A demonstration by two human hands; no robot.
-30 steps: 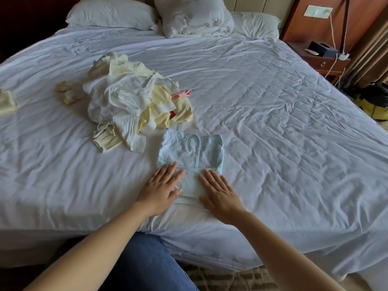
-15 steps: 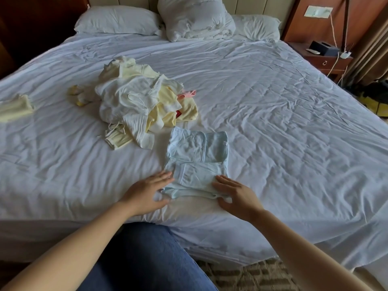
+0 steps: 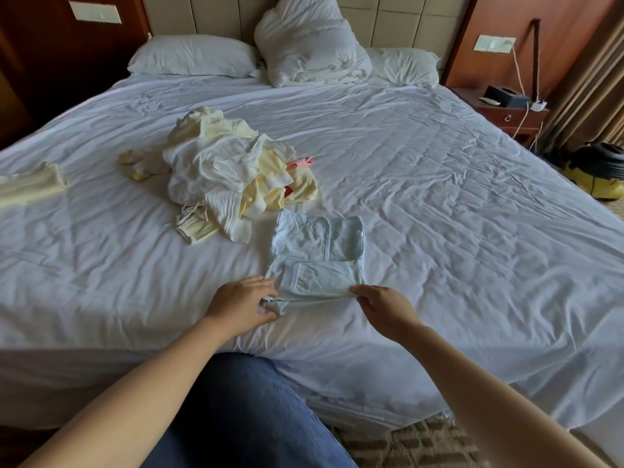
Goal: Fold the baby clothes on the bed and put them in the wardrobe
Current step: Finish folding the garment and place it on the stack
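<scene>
Left hand (image 3: 241,303) and right hand (image 3: 383,307) each pinched a near corner of the pale-blue garment (image 3: 317,244) — presumably to lift that edge for the next fold.

Single head cam, wide angle, pitched forward and down.
Stands at the foot of the bed (image 3: 439,231), facing up it to the headboard (image 3: 388,25). The blue garment (image 3: 317,251) sits frame centre, with the left hand (image 3: 241,304) and right hand (image 3: 385,307) close below it and the nightstand (image 3: 506,113) at the far right edge. One view only; straight lines bow near the borders.
</scene>
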